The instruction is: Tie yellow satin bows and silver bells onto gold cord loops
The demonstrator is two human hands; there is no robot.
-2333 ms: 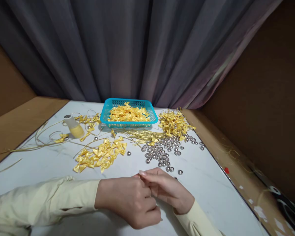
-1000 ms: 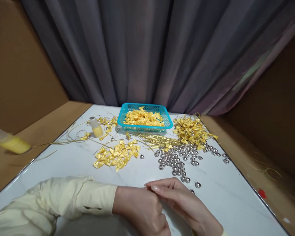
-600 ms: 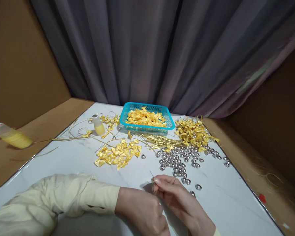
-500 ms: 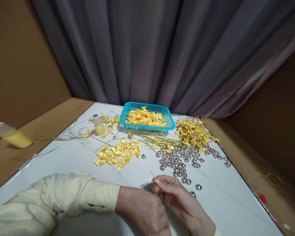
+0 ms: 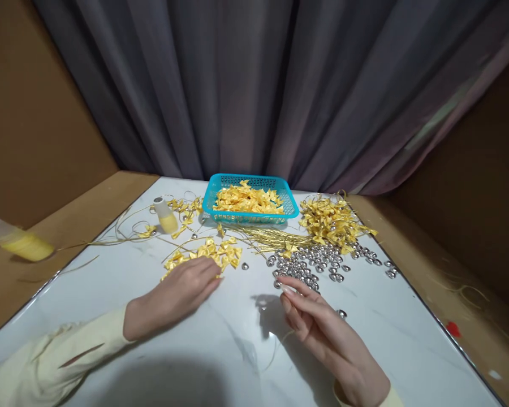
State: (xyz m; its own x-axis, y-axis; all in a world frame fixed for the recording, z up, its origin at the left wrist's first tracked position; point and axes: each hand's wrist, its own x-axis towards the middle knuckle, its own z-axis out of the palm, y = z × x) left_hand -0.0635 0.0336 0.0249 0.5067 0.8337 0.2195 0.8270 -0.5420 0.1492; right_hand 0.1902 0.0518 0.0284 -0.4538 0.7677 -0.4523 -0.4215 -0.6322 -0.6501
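Observation:
Over the near edge of a loose group of yellow ribbon bows (image 5: 229, 251) lies my left hand (image 5: 182, 288), palm down. Its fingers are pressed together and bent toward the bows; the fingertips are partly hidden, so what they hold, if anything, cannot be made out. My right hand (image 5: 322, 328) is raised above the white table (image 5: 186, 350), thumb and forefinger pinched. A thin gold cord (image 5: 275, 350) trails below this hand. Just beyond its fingertips lie many silver heart-shaped beads (image 5: 297, 265), and one more bead (image 5: 342, 314) sits beside its back.
A turquoise basket (image 5: 250, 216) filled with yellow bows stands at the back. Gold cords (image 5: 267, 236) lie before it, and finished-looking bow pieces (image 5: 331, 220) are heaped at right. Left are an upright yellow thread spool (image 5: 168, 220) and a tilted one (image 5: 27, 246). A curtain (image 5: 246, 96) hangs behind.
My hands were together near the front; they are now apart. The left one has moved left and forward onto the bows. The right one has risen slightly, still pinching. The view has shifted slightly.

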